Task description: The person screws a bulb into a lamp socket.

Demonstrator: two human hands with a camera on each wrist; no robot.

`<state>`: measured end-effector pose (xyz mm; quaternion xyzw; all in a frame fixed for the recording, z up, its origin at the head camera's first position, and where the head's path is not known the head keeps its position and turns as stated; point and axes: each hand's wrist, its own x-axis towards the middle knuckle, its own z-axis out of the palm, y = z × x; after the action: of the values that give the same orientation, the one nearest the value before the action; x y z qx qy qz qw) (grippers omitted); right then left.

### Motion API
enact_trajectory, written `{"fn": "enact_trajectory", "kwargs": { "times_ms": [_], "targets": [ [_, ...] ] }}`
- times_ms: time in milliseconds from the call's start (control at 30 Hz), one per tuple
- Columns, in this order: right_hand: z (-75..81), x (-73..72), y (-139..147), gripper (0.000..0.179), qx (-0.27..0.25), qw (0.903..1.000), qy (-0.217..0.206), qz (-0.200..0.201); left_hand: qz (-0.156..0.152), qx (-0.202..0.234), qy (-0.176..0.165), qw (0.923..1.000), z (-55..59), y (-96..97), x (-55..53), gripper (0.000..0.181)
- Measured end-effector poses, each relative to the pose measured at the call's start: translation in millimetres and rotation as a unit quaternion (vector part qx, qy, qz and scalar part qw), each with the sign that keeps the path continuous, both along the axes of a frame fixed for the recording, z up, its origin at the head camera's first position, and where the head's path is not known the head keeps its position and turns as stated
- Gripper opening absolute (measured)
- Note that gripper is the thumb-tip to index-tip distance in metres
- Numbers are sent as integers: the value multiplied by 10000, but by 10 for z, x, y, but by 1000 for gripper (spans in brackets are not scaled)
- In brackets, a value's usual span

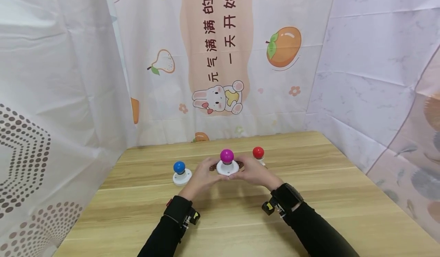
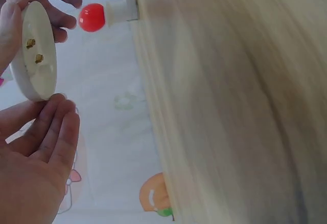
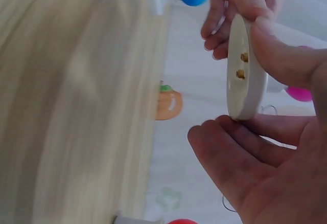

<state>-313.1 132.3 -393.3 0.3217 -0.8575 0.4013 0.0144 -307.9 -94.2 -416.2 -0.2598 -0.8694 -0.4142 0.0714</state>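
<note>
Both hands hold up a white round lamp holder (image 1: 227, 168) with a magenta bulb (image 1: 227, 156) in it, bulb upward. My left hand (image 1: 203, 176) pinches the rim of its base from the left, and my right hand (image 1: 255, 171) grips the opposite side. In the left wrist view the hollow underside (image 2: 40, 73) shows two brass screws. Raised off the table, the base faces down toward the wood. The thumbs lie close together on the near edge, with fingers along the sides.
To the left, a blue bulb (image 1: 179, 167) sits in a white round lamp holder (image 1: 182, 177) on the wooden table (image 1: 233, 219). A red bulb (image 1: 258, 152) in a white holder stands behind the right hand. Printed curtains (image 1: 154, 96) enclose the table's back and sides.
</note>
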Motion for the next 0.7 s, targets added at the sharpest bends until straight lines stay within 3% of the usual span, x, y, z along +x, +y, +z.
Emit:
{"fn": "enact_trajectory", "kwargs": {
  "times_ms": [233, 367, 700],
  "targets": [
    [-97, -21, -46, 47, 460, 9987, 14, -213, -325, -398, -274, 9983, -65, -11, -79, 57],
    [-161, -26, -48, 45, 681, 9970, -135, -342, -337, -591, -549, 9962, -95, 11, -93, 54],
    [-276, -53, -19, 42, 1185, 9914, -445, -321, -511, -915, -812, 9912, -195, 60, -149, 48]
  ]
}}
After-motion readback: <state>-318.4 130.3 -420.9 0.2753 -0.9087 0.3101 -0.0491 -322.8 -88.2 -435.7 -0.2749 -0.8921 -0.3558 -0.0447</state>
